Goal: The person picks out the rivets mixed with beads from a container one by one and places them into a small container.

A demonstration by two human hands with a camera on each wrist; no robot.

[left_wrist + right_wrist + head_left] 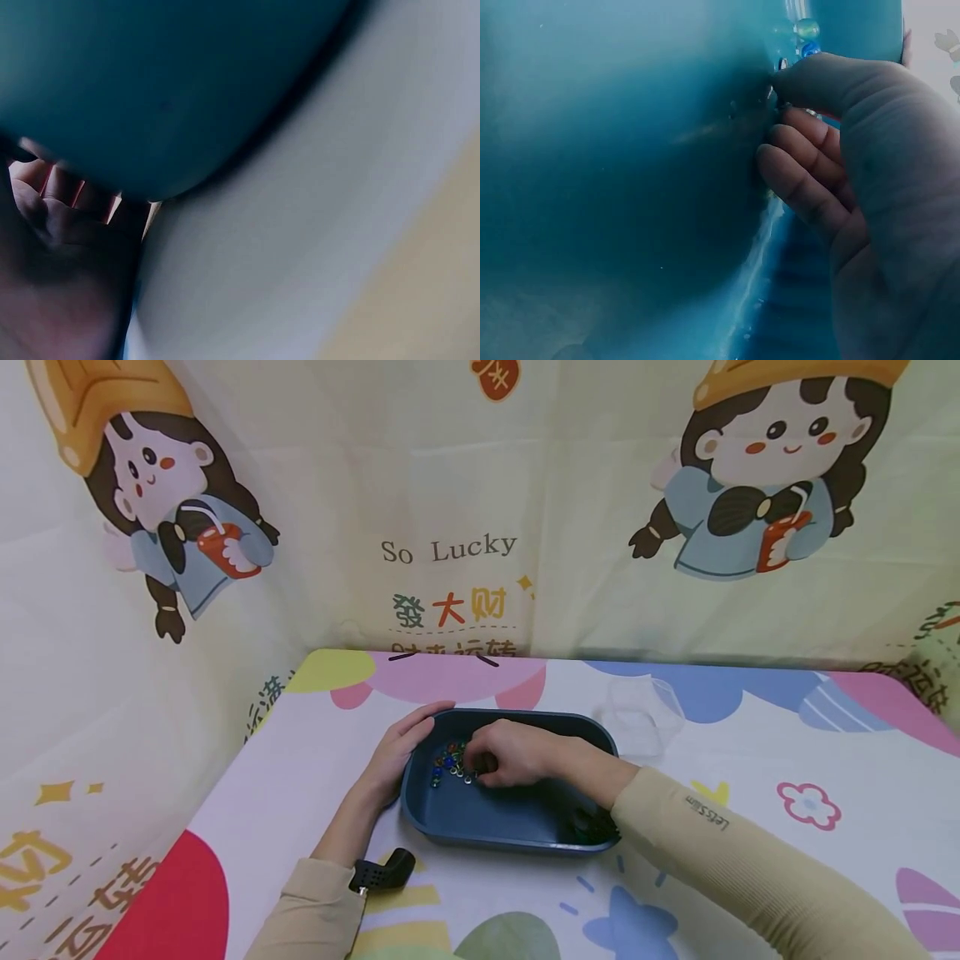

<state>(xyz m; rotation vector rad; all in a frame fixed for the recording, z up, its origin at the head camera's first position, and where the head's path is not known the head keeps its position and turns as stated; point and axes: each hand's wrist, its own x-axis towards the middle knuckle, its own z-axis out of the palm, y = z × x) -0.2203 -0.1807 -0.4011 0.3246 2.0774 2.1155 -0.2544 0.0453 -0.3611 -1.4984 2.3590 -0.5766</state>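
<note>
A dark blue rectangular tray (pixel 517 835) with rounded corners lies on the table. Small glass marbles (pixel 448 762), blue, orange, green and clear, gather toward its left end; a green marble (pixel 808 30) shows close up in the right wrist view. My left hand (pixel 397 752) holds the tray's left end, thumb by the rim and fingers along the outer wall. Inside the tray, my right hand (pixel 517 752) reaches down at the marbles with its fingers bent and thumb (pixel 810 79) close to the index fingertip. I cannot tell whether a marble is between them.
Behind the tray's right end stands a clear plastic box (pixel 641 718). A patterned cloth (pixel 750 827) covers the table, and a printed curtain (pixel 585 527) hangs behind it. A black strap device (pixel 384 870) sits on my left wrist.
</note>
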